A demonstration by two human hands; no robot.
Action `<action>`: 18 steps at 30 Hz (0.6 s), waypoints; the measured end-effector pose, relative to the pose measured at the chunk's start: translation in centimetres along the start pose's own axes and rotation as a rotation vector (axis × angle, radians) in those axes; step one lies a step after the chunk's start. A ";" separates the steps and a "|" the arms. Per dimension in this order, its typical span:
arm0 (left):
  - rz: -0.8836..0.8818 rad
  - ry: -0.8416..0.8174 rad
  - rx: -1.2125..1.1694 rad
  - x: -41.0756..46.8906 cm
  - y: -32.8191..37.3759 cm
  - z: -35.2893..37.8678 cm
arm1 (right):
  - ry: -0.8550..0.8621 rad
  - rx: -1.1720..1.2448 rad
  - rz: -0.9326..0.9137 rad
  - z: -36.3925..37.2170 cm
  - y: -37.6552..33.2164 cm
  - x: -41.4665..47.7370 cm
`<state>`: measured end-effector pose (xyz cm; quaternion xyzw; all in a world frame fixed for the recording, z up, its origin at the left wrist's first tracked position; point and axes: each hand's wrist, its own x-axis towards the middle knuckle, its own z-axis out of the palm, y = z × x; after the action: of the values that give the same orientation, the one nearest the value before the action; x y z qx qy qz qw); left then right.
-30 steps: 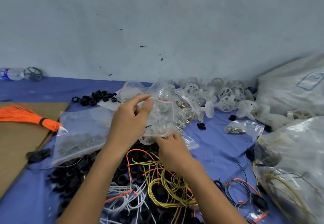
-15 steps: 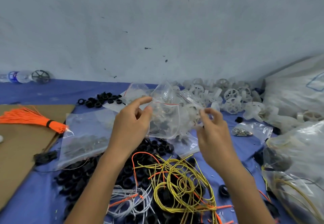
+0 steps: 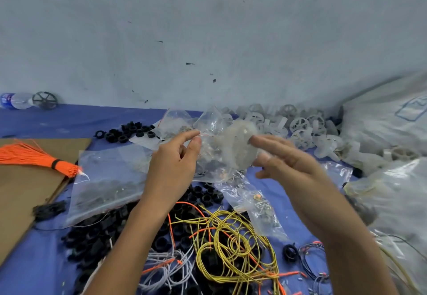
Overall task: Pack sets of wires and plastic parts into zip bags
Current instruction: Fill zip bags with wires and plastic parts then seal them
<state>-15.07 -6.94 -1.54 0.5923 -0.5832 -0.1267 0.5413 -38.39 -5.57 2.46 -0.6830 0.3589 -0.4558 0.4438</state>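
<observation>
Spillage worries us: our left hand [image 3: 171,167] pinches, in a narrow grip, the red-lined mouth of the small clear plastic zip bag [image 3: 213,158], held above the blue surface [image 3: 80,119], while our blurred right hand [image 3: 285,159], grip slack and fingers straight, is by a round white plastic wheel [image 3: 240,136] at the opening; a snag could tip parts out. Print on the blue-labelled bottle [image 3: 13,101] and the white sack [image 3: 392,121] is unreadable.

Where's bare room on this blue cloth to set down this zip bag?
Bare blue cloth lies far left, between the brown cardboard sheet, the wall and the loose black plastic rings. A narrower strip runs bottom left beside the cardboard. The centre, around the yellow wire tangle, and the right are crowded.
</observation>
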 end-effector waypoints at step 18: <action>0.060 -0.023 0.100 0.0 0.6 0.1 | -0.027 -0.016 0.041 4.4 0.5 0.5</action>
<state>-15.42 -6.82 -1.13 0.5994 -0.6123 -0.0878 0.5080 -34.17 -4.97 1.26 -0.6851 0.3704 -0.4343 0.4526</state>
